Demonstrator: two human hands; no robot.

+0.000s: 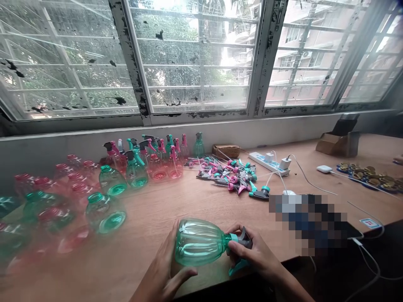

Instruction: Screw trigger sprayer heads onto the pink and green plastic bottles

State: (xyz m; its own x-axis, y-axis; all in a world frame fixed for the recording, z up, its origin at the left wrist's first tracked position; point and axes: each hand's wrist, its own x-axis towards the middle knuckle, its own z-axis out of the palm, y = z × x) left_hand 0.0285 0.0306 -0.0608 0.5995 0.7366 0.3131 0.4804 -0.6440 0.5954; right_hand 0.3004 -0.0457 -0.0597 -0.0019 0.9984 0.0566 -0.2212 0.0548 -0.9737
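Observation:
A green transparent spray bottle (pixel 200 242) lies on its side in the air near the table's front edge, its neck pointing right. My right hand (pixel 250 251) is closed around the teal and grey trigger sprayer head (pixel 241 241) at the neck. At the bottle's base is my left hand (pixel 166 268), its fingers stretched out along the base and the thumb spread away below. Whether the left palm presses on the base I cannot tell. Beyond the hands lies a pile of loose trigger sprayer heads (pixel 231 172), pink, teal and grey.
Several open bottles, green (pixel 107 212) and red (pixel 80 195), stand at the left. Bottles with sprayer heads (pixel 173 165) line the wall. A power strip (pixel 267 162) with cables, a partly blurred-out dark device (pixel 341 228), gold-coloured pieces (pixel 373 178) and a cardboard box (pixel 335 142) occupy the right.

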